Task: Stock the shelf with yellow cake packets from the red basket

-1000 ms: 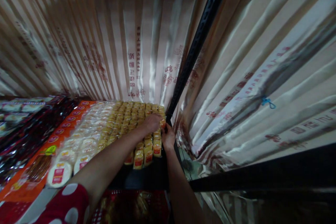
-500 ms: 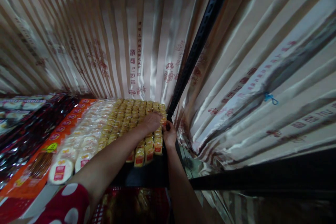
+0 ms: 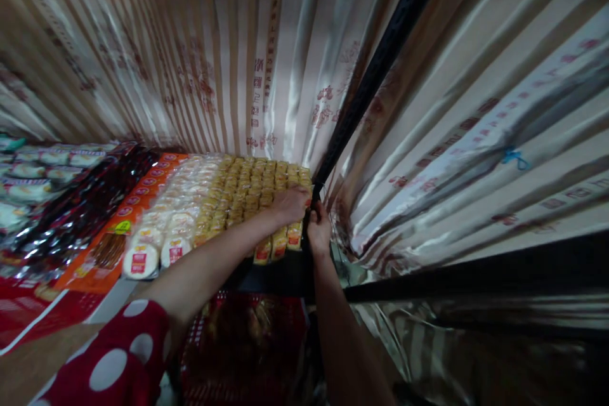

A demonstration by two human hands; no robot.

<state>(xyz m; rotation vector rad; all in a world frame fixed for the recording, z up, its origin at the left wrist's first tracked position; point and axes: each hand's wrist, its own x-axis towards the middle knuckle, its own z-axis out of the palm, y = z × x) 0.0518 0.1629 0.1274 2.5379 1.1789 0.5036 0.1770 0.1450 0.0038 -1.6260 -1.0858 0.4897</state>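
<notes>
My left hand (image 3: 291, 204) reaches over rows of small yellow wrapped snack packets (image 3: 247, 193) at the right end of a dark shelf (image 3: 271, 276). Its fingers are curled at the last row, closed around a packet whose reddish print just shows. Beside it, at the shelf's right edge near the black post, is my right hand (image 3: 320, 229). The fingers there are bent and closed; what they hold, if anything, is hidden. Both hands are close together, and dim light blurs the fingertips.
Left of the yellow packets lie round white wrapped cakes (image 3: 141, 260), an orange packet (image 3: 102, 250) and dark shiny packs (image 3: 78, 216). A black slotted post (image 3: 375, 76) rises at the corner before pleated curtains (image 3: 290, 44). Below sits a red basket (image 3: 238, 355).
The view has shifted, so the shelf appears higher and further right. My left hand has moved along the last row toward the post; my right hand's fingers have drawn closer together.
</notes>
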